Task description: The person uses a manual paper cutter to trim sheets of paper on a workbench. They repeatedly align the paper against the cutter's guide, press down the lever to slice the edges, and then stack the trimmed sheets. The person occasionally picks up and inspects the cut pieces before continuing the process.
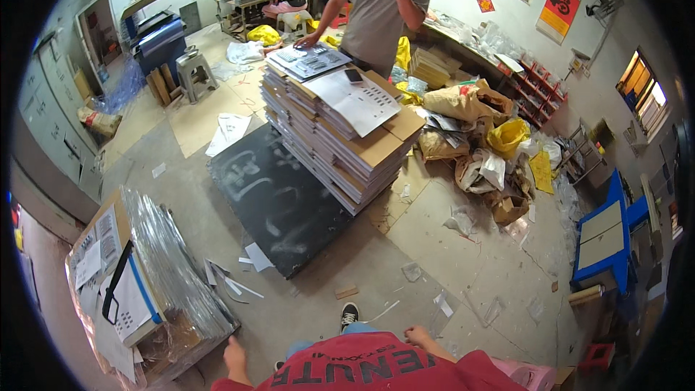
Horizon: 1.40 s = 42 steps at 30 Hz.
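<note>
both hands hang open, left hand near plastic-wrapped stack, right hand over littered concrete floor.

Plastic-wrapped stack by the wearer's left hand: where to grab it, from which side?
Grip the plastic-wrapped stack at its near lower corner, coming from the wearer's side with the left hand, which is closest. The black strap on top looks like a second hold. The film looks slick, so hook fingers under the edge.

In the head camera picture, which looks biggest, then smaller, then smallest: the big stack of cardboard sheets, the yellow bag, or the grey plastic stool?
1. Stack of cardboard sheets, by far the largest.
2. Grey plastic stool and yellow bag look about alike; the fisheye bend and differing distance make ranking them unsure.
</note>
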Tool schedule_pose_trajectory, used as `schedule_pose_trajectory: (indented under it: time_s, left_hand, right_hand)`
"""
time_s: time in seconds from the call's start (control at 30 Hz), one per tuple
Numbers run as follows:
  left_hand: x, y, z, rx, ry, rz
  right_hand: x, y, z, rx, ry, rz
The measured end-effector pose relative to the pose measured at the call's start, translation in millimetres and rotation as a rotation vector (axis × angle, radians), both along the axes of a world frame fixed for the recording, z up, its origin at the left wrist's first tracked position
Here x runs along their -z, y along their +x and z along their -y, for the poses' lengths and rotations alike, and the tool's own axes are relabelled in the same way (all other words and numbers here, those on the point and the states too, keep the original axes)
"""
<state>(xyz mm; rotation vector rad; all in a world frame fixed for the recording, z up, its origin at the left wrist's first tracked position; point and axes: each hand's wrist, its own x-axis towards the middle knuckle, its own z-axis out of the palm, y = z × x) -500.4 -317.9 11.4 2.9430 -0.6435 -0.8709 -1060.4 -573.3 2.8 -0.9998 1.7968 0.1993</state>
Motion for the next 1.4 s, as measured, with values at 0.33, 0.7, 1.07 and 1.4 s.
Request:
schedule_pose_trajectory:
  time_s: [0.33, 0.7, 1.07, 1.4]
  left_hand:
    - [-79, -110, 328, 0.164, -0.184, -0.122]
    - [18, -64, 386, -0.282, -0.197, -0.111]
    - [-60, -94, 565, -0.374, -0.349, -0.071]
    - [-23, -243, 467, -1.160, -0.281, -0.095]
  right_hand:
    - [-22, -11, 237, 0.128, -0.218, 0.190]
    - [-9, 35, 416, -0.673, -0.196, 0.130]
    - [-37, 94, 636, -0.658, -0.415, 0.111]
    - [-159, 378, 796, -1.099, -0.940, 0.631]
